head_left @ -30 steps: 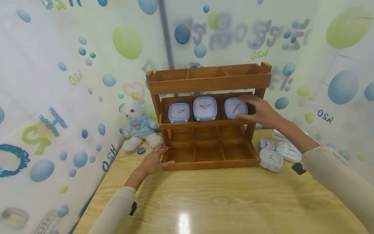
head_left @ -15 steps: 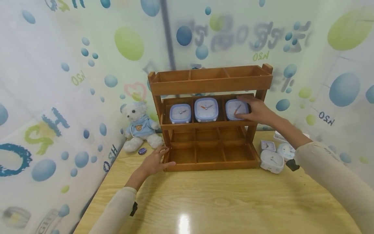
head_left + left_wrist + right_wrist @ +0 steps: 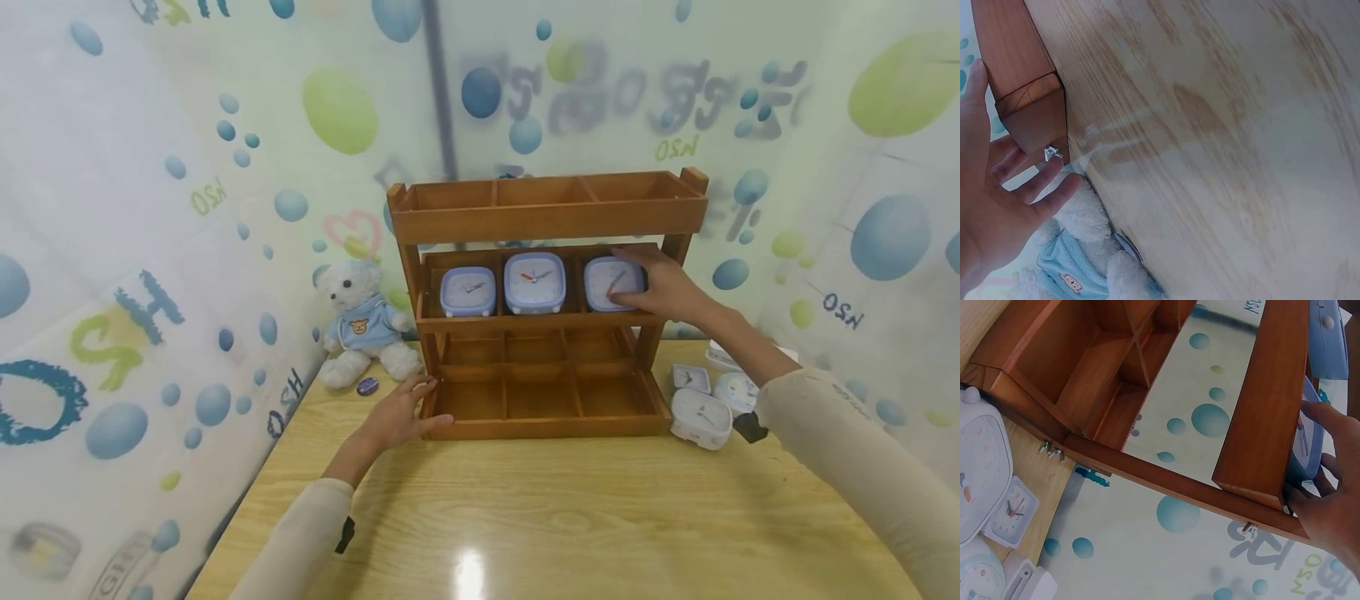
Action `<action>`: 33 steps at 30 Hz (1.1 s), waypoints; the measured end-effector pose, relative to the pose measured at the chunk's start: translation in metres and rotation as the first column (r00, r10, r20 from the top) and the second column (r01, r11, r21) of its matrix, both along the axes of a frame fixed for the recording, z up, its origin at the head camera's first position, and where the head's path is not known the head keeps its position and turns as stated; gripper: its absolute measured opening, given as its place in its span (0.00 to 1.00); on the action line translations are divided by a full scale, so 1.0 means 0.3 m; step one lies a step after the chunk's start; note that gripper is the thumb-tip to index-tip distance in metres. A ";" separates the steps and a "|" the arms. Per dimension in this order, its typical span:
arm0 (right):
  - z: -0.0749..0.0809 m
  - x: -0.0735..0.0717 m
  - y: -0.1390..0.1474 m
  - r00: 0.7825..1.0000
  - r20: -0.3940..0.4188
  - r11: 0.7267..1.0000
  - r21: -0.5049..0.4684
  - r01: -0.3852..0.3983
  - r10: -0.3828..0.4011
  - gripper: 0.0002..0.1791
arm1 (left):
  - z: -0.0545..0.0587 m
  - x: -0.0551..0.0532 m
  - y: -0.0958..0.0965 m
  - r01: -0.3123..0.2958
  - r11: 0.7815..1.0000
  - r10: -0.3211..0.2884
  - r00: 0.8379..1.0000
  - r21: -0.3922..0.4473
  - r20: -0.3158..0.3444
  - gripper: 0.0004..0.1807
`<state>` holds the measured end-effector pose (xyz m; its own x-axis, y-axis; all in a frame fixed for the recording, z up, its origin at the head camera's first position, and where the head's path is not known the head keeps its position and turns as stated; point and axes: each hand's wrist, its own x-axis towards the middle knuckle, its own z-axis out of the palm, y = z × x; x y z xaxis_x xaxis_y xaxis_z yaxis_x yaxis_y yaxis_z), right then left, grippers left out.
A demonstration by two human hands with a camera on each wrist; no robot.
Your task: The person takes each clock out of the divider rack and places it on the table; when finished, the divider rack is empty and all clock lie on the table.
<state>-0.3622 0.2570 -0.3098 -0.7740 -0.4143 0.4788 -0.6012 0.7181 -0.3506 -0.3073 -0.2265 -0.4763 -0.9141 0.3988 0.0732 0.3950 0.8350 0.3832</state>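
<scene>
My right hand (image 3: 670,286) grips a blue-rimmed alarm clock (image 3: 604,283), thumb at its lower front and fingers over its upper edge, in the right compartment of the wooden rack's middle tier. The right wrist view shows that hand (image 3: 1338,481) at the clock's (image 3: 1310,440) side. Two more blue alarm clocks, a smaller one (image 3: 468,292) and a bigger one (image 3: 535,283), stand in the left and centre compartments. My left hand (image 3: 393,414) rests at the lower left corner of the wooden rack (image 3: 551,428), its fingers loosely spread beside a wing nut (image 3: 1052,153).
White clocks stand or lie right of the rack: a square one (image 3: 691,379), a rounded one (image 3: 702,418) and a round one (image 3: 737,392). A teddy bear (image 3: 362,323) in a blue hoodie sits at left, near a purple oval object (image 3: 367,387). Patterned curtain surrounds the table (image 3: 525,500).
My right forearm has shifted slightly left and covers more of the round white clock. The right hand stays on the alarm clock. The whole head view has drifted a little.
</scene>
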 end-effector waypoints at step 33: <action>0.003 0.091 0.036 0.963 -0.267 0.988 -0.133 -0.082 0.044 0.23 | -0.004 0.009 0.005 -0.020 1.000 0.020 1.000 0.008 0.001 0.53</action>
